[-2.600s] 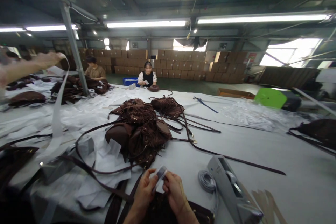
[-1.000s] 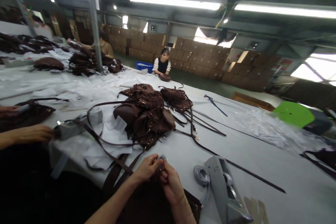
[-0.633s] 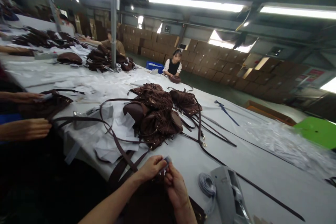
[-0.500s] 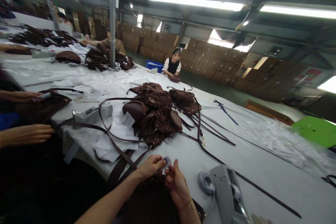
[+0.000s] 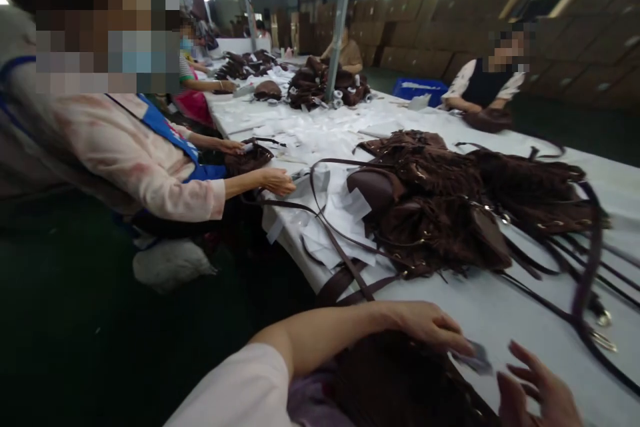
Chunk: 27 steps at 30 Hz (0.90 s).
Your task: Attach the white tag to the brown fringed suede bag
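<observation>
My left hand (image 5: 427, 327) pinches a small see-through plastic piece (image 5: 477, 355) with something greyish in it; motion blur hides its exact kind. My right hand (image 5: 543, 387) is just to its right, fingers apart and bent, with a gap between it and the plastic piece. Below both hands a dark brown bag (image 5: 400, 377) lies at the table's front edge, partly covered by my left forearm. Ahead of my hands is a pile of brown fringed bags (image 5: 425, 220), with long straps and metal clasps (image 5: 604, 340) trailing to the right.
On the left a co-worker in a blue apron (image 5: 167, 137) handles a brown bag (image 5: 250, 157). White paper sheets (image 5: 327, 220) lie beside the pile. Across the table sits another person (image 5: 483, 83) with a bag. A metal post (image 5: 340, 33) rises near more heaped bags (image 5: 315, 83).
The view has swung left, bringing the co-worker into sight and taking the grey tape dispenser out. My right hand has moved away from the plastic piece, which stays in my left.
</observation>
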### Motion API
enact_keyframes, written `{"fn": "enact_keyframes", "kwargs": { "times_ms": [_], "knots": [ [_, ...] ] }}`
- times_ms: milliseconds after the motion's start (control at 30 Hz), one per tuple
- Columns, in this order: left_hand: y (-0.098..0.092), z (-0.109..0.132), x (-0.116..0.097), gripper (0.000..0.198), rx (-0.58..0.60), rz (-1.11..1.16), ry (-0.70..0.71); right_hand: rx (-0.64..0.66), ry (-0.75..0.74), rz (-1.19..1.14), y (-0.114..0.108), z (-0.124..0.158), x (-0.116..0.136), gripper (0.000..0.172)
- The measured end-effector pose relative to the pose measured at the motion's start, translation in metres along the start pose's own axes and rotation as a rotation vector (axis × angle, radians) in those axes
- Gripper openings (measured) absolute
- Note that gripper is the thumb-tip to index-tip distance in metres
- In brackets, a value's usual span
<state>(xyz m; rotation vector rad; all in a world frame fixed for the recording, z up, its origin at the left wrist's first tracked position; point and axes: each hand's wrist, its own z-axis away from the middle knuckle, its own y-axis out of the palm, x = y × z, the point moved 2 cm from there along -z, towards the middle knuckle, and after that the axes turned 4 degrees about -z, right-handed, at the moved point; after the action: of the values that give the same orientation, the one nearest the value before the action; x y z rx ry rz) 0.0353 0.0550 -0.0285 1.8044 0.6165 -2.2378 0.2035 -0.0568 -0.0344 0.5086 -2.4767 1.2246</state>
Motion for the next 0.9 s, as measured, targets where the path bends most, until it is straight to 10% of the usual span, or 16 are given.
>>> {"fn": "enact_keyframes", "kwargs": {
  "times_ms": [100,200,533,900],
  "knots": [
    [0.005,-0.001,0.001,0.029,0.086,0.057,-0.016,0.114,-0.413,-0.01,0.006,-0.018,0.009,0.05],
    [0.012,0.011,-0.003,0.027,-0.093,0.239,-0.051,0.11,-0.552,-0.03,0.011,-0.03,0.027,0.024],
    [0.042,-0.02,-0.025,0.028,-0.145,0.56,0.021,0.098,-0.48,0.112,0.026,-0.034,0.031,0.035],
    [0.019,0.001,0.021,0.054,-0.164,0.727,-0.049,-0.014,-0.121,-0.047,0.022,-0.039,0.026,0.03]
  ]
}}
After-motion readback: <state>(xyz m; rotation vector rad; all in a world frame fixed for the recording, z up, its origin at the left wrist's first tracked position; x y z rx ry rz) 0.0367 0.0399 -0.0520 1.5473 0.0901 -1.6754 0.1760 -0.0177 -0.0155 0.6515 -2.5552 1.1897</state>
